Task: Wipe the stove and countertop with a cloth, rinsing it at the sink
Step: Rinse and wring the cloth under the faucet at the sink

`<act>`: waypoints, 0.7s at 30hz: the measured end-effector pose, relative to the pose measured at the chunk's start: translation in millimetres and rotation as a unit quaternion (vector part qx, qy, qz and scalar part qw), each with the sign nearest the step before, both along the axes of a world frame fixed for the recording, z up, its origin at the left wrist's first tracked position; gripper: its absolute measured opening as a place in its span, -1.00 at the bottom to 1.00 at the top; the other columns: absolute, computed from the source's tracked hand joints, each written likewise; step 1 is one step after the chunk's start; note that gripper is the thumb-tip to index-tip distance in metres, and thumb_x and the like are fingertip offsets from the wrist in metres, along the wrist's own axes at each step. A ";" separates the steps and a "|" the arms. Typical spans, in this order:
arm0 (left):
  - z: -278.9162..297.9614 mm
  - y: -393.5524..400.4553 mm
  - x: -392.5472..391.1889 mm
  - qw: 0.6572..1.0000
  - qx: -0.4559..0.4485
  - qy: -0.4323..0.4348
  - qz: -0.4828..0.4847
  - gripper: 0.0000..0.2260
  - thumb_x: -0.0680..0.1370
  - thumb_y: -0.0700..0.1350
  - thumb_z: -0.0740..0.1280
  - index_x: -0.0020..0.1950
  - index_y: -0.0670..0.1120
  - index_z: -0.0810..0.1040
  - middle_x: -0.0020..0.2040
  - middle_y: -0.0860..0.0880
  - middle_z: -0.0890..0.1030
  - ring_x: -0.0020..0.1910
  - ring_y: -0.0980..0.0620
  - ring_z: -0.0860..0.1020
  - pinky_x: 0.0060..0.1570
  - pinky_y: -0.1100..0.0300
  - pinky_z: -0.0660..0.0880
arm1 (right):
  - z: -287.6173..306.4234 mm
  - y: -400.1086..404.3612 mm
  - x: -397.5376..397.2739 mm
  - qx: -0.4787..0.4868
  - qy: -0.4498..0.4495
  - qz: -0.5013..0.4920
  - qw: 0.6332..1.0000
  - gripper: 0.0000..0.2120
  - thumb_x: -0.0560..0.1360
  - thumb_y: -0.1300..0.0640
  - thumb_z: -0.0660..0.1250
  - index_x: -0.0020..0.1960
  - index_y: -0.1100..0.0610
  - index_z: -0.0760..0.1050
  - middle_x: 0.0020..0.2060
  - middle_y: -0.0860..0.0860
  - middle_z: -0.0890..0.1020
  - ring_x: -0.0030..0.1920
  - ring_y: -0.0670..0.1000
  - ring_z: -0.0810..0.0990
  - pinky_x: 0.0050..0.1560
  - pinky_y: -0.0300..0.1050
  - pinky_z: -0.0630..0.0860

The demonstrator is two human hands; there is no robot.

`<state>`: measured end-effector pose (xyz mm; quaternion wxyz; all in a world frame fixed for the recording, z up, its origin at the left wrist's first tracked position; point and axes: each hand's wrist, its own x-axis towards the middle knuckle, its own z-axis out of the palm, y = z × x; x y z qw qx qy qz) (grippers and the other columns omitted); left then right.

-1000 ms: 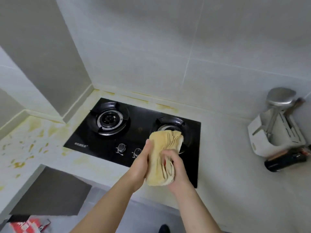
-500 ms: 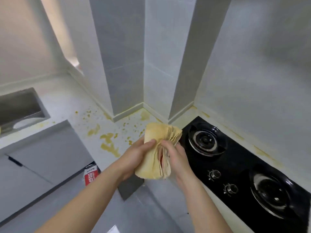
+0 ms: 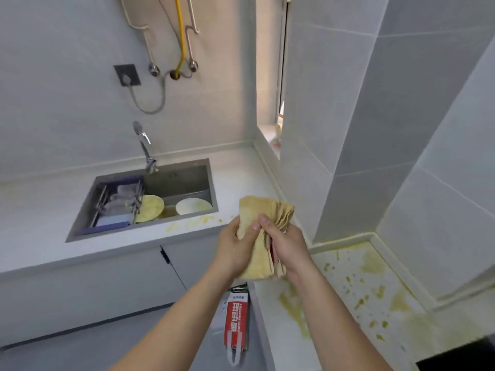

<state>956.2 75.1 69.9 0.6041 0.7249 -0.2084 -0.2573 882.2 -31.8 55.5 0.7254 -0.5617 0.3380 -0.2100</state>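
Observation:
A folded yellow cloth [image 3: 254,212] is held upright in front of me between both hands. My left hand [image 3: 233,249] grips its left side, thumb across the front. My right hand [image 3: 285,245] clasps the bunched right edge. The steel sink [image 3: 187,178] lies to the left with a chrome tap [image 3: 144,145] behind it. The white countertop [image 3: 348,285] at the right is spattered with yellow stains. Only a black corner of the stove [image 3: 460,358] shows at the bottom right.
Two soiled plates [image 3: 192,206] and a dish rack [image 3: 117,202] sit in the sink. A red and white bag [image 3: 237,317] hangs by the cabinet below. Pipes and a yellow hose [image 3: 182,36] run down the wall. A tiled column [image 3: 348,129] juts out at the right.
The view has swung left from the stove to the sink. Both hands keep the same grip on the cloth, carried along toward the sink side.

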 end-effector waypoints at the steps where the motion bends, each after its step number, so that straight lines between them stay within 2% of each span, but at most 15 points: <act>1: 5.2 3.2 23.7 1.000 -0.006 -0.004 0.029 -0.84 0.65 -0.04 0.36 0.21 -0.01 0.63 0.00 0.04 0.73 -0.11 0.22 0.69 -0.18 0.36 0.57 | 6.4 0.6 29.2 -0.004 -0.002 0.027 1.000 -0.83 0.53 -0.03 0.50 0.01 0.06 0.71 -0.09 -0.02 0.77 -0.02 -0.02 0.75 0.09 -0.02 0.65; 4: 12.1 14.4 72.9 0.997 0.005 -0.011 0.073 -0.81 0.64 0.04 0.36 0.23 0.06 0.61 0.04 0.08 0.72 -0.04 0.18 0.69 -0.16 0.34 0.59 | 13.6 4.7 86.2 -0.015 -0.014 0.077 0.997 -0.86 0.54 -0.04 0.49 0.00 0.01 0.69 -0.09 -0.06 0.77 -0.02 -0.06 0.75 0.05 -0.08 0.64; 8: 7.0 32.1 129.7 0.996 0.011 0.017 0.092 -0.79 0.62 0.08 0.38 0.24 0.09 0.58 0.04 0.11 0.71 -0.10 0.25 0.68 -0.24 0.39 0.55 | 12.6 13.7 149.6 -0.029 -0.021 0.116 0.993 -0.85 0.54 -0.07 0.48 0.02 -0.02 0.68 -0.09 -0.12 0.77 -0.02 -0.11 0.74 0.00 -0.16 0.64; 11: -2.1 48.5 177.8 0.993 0.008 0.056 0.105 -0.62 0.54 0.17 0.45 0.30 0.08 0.57 0.08 0.10 0.72 0.01 0.15 0.70 0.04 0.12 0.65 | 6.7 24.5 197.4 -0.029 -0.015 0.124 0.992 -0.81 0.54 -0.06 0.49 0.06 0.02 0.69 -0.07 -0.07 0.77 0.00 -0.07 0.74 0.09 -0.01 0.67; 13: -9.4 57.4 212.0 0.991 -0.004 0.078 0.104 -0.55 0.47 0.19 0.48 0.31 0.09 0.57 0.09 0.08 0.73 0.05 0.08 0.71 0.14 -0.03 0.64 | 0.5 29.9 230.9 -0.031 -0.012 0.120 0.992 -0.79 0.53 -0.06 0.49 0.07 0.05 0.70 -0.05 -0.04 0.77 0.01 -0.03 0.75 0.13 0.07 0.67; 16: -20.7 71.4 269.1 0.990 -0.033 0.106 0.089 -0.58 0.44 0.11 0.49 0.27 0.07 0.59 0.10 0.04 0.73 0.07 0.03 0.71 0.18 -0.07 0.62 | -5.2 41.0 286.3 -0.028 -0.004 0.116 0.993 -0.74 0.52 -0.08 0.51 0.09 0.07 0.70 -0.02 0.01 0.77 0.04 0.04 0.75 0.16 0.17 0.66; 21: -42.1 94.7 358.9 0.988 -0.036 0.134 0.067 -0.79 0.59 -0.05 0.46 0.21 0.01 0.62 0.06 0.02 0.74 0.06 0.00 0.71 0.18 -0.08 0.62 | -11.3 72.1 365.5 -0.043 0.026 0.079 0.996 -0.70 0.50 -0.11 0.52 0.10 0.08 0.68 -0.03 0.03 0.76 0.04 0.07 0.75 0.12 0.17 0.67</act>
